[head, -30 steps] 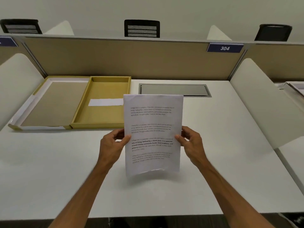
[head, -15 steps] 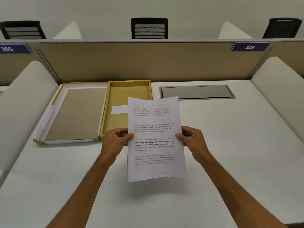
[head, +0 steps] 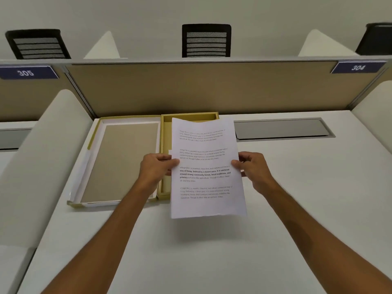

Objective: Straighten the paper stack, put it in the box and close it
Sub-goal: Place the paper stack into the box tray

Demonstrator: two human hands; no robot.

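I hold a white printed paper stack by its two long edges, raised above the desk and overlapping the box. My left hand grips the left edge and my right hand grips the right edge. The yellow box tray lies open behind the stack, mostly hidden by it; a white slip inside shows only as a sliver. Its hinged lid, brown inside with a white border, lies flat to the left.
A white desk spreads below. A grey cable hatch sits at the back right. A tan partition closes the far edge. White side dividers flank the desk. Black chairs stand beyond.
The paper stack and both hands have moved left and away, from over the bare desk to over the box tray. My view has shifted left as well.
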